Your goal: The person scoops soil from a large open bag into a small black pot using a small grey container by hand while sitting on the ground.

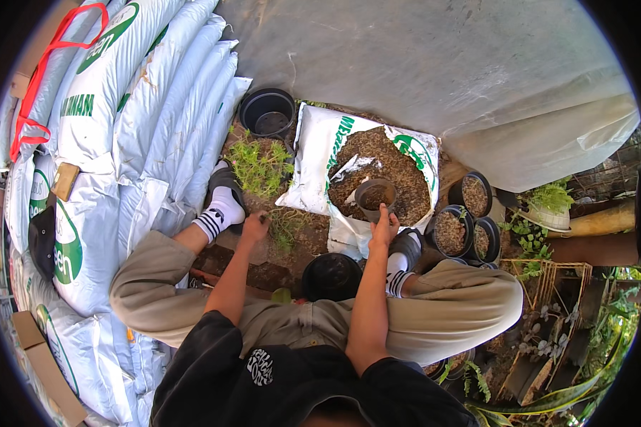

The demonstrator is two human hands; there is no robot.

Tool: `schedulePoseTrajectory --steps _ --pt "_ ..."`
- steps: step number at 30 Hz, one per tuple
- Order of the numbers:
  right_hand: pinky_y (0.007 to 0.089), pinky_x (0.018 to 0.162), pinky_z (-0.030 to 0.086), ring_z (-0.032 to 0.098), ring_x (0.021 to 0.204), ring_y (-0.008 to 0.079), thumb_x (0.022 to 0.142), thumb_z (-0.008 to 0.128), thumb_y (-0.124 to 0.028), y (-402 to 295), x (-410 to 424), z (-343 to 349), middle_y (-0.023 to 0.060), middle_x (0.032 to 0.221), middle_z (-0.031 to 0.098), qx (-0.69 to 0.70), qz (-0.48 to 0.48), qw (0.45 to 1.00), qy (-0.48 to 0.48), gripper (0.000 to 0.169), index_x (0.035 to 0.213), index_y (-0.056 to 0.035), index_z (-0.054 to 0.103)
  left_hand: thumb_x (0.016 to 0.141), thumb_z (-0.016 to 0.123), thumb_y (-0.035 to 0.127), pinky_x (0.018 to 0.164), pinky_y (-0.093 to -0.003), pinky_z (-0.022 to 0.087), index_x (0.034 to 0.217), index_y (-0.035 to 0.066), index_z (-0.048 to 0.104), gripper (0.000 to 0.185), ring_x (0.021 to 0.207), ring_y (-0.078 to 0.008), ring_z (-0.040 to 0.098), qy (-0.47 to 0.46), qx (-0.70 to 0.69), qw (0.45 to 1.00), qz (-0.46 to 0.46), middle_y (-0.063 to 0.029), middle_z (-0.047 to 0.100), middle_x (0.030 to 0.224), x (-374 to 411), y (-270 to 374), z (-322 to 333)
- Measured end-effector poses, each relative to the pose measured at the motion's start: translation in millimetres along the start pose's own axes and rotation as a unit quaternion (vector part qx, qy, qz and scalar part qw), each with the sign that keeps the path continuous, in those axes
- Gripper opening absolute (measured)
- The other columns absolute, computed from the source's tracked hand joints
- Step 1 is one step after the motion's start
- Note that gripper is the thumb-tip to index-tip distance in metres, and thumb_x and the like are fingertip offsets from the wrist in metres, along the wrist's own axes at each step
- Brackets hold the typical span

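My right hand (384, 228) grips a small dark plastic pot (375, 192) with some soil mix inside. It is over the torn-open white planting-media sack (312, 155), which lies flat with brown, fibrous planting mix (403, 184) exposed. My left hand (255, 227) is low beside my left foot, fingers curled near cut green sprigs (288, 227) on the ground. Something small and dark shows at its fingertips, too small to name. An empty-looking black pot (331, 277) stands between my legs.
White sacks (155, 101) are stacked along the left. Filled black pots (451, 232) cluster on the right, near a rusty metal rack (545, 283). Behind the sack hangs a grey plastic sheet (406, 58). A large black pot (267, 112) and leafy plants (259, 165) stand beyond my left foot.
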State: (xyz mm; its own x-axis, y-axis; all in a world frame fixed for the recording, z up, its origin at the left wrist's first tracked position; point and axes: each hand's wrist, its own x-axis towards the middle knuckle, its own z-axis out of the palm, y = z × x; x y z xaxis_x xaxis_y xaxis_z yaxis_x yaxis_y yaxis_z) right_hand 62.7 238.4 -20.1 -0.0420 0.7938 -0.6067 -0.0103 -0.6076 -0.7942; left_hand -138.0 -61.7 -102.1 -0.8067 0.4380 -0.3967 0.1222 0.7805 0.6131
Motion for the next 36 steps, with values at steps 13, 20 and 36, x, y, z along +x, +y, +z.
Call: schedulePoseTrajectory --steps 13,20,36 --pt "0.0476 0.102 0.039 0.042 0.124 0.0298 0.078 0.077 -0.036 1 1 1 0.014 0.132 0.04 0.0 -0.002 1.0 -0.014 0.066 0.124 -0.0097 0.038 0.078 0.075 0.028 0.082 -0.0387 0.051 0.117 0.005 0.059 0.048 0.093 -0.0287 0.065 0.03 -0.051 0.995 0.085 -0.0177 0.066 0.095 -11 24 -15" --pt "0.0488 0.105 0.038 0.042 0.125 0.031 0.079 0.077 -0.035 2 0 1 0.0157 0.133 0.04 0.004 0.006 1.0 -0.018 0.066 0.124 -0.0096 0.037 0.08 0.075 0.026 0.075 -0.0412 0.053 0.105 0.001 0.064 0.037 0.083 -0.0342 0.066 0.048 -0.022 0.996 0.076 -0.021 0.068 0.091 -11 4 19" --pt "0.0494 0.105 0.038 0.042 0.125 0.0315 0.077 0.078 -0.036 4 3 -2 0.0165 0.134 0.04 0.011 0.001 1.0 -0.025 0.069 0.125 -0.0098 0.038 0.079 0.075 0.03 0.068 -0.0343 0.048 0.108 0.006 0.064 0.04 0.074 -0.0212 0.06 -0.238 -0.005 0.971 -0.019 -0.012 0.066 0.087 -7 -14 -29"
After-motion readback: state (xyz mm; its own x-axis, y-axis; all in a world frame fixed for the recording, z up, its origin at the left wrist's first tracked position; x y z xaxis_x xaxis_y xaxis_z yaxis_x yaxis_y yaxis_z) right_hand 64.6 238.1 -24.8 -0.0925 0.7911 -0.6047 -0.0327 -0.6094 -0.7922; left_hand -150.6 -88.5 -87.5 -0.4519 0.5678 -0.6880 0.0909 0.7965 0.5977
